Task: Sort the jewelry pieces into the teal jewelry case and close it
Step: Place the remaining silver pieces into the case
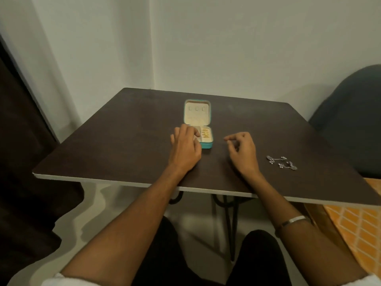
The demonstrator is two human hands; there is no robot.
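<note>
The teal jewelry case (197, 118) lies open on the dark table (127, 141), its cream lid flat behind the base. Gold pieces (205, 133) sit in the right compartment of the base. My left hand (185, 146) rests over the base's left side, fingers reaching into the compartments; whether it holds anything is hidden. My right hand (242, 150) hovers just right of the case, fingers loosely curled, nothing visible in it. Two silver earrings (281, 162) lie on the table further right, apart from both hands.
A dark rounded chair back (350, 112) stands past the table's right corner. A dark curtain (22, 141) hangs at the left. An orange patterned fabric (354, 228) lies below the table's right edge. White walls close behind the table.
</note>
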